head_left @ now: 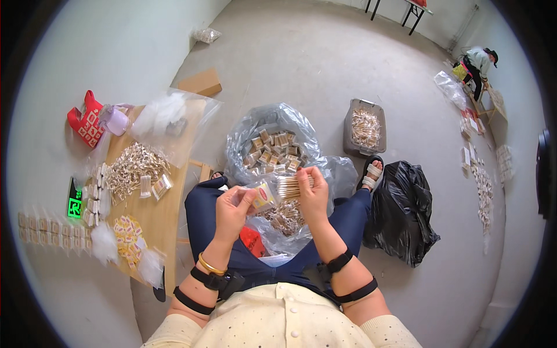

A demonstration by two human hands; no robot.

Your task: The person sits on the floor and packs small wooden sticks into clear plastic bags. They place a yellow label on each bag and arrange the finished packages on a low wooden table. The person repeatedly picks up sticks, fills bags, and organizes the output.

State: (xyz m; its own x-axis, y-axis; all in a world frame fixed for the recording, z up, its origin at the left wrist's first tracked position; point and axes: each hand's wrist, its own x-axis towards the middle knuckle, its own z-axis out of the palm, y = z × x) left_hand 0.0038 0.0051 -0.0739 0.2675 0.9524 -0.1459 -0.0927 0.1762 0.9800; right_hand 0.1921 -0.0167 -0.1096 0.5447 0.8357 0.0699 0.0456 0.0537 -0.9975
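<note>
Over my lap, my left hand (pixel 232 207) pinches a small clear plastic bag (pixel 264 197) with a yellow and white label card in it. My right hand (pixel 314 194) grips a bundle of cotton swabs (pixel 288 187) at the bag's right side. Whether the swab ends are inside the bag's mouth I cannot tell. Below both hands, a heap of loose cotton swabs (pixel 283 219) lies on clear plastic between my legs. Just beyond them stands a large clear plastic sack (pixel 237 139) holding many filled swab packets (pixel 275 152).
To my left, a wooden table (pixel 152 223) bears a swab pile (pixel 136 168), label cards (pixel 129 235) and a purple jug (pixel 115 120). A grey bin (pixel 349 130) of swabs and a black bag (pixel 400 211) stand at right. Another person (pixel 478 62) bends far right.
</note>
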